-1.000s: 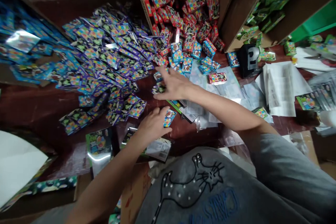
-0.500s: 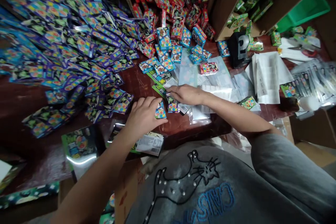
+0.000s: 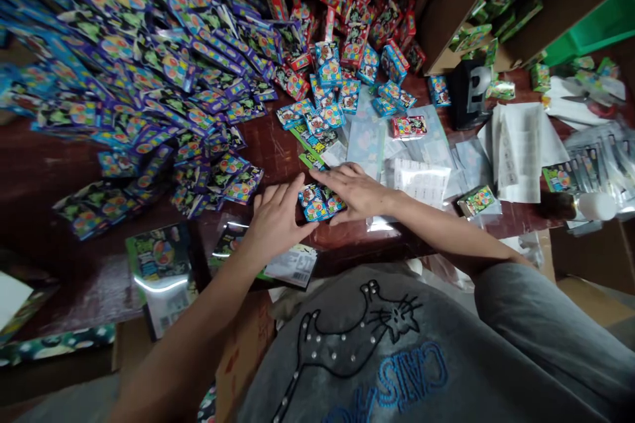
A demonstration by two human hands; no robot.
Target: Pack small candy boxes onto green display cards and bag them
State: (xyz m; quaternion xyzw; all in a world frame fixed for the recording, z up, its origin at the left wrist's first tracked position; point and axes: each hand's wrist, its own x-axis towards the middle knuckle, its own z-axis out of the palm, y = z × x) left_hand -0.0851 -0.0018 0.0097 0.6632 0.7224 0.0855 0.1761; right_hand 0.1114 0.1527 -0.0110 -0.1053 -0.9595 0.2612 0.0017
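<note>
Two small boxes lie side by side on the dark red table between my hands: a blue box (image 3: 312, 203) on the left and a purple box (image 3: 332, 201) on the right. My left hand (image 3: 278, 215), thumb and fingers apart, rests at the left side of the blue box. My right hand (image 3: 357, 192) covers part of the purple box, its thumb at the near right edge and its fingers across the top, gripping it. Just beyond lie green-edged packets (image 3: 315, 139) and several loose blue boxes (image 3: 325, 119).
A large heap of purple boxes (image 3: 183, 66) fills the left. Red boxes (image 3: 357, 39) fill a carton behind. Clear bags, a label sheet (image 3: 421, 182), a black tape dispenser (image 3: 469, 96) and a bottle (image 3: 590, 206) lie at the right. Flat packages (image 3: 163, 258) lie near left.
The purple box now sits against the blue one. My right hand has moved over its top and right side, while my left hand has drawn back from over the blue box, showing more of it.
</note>
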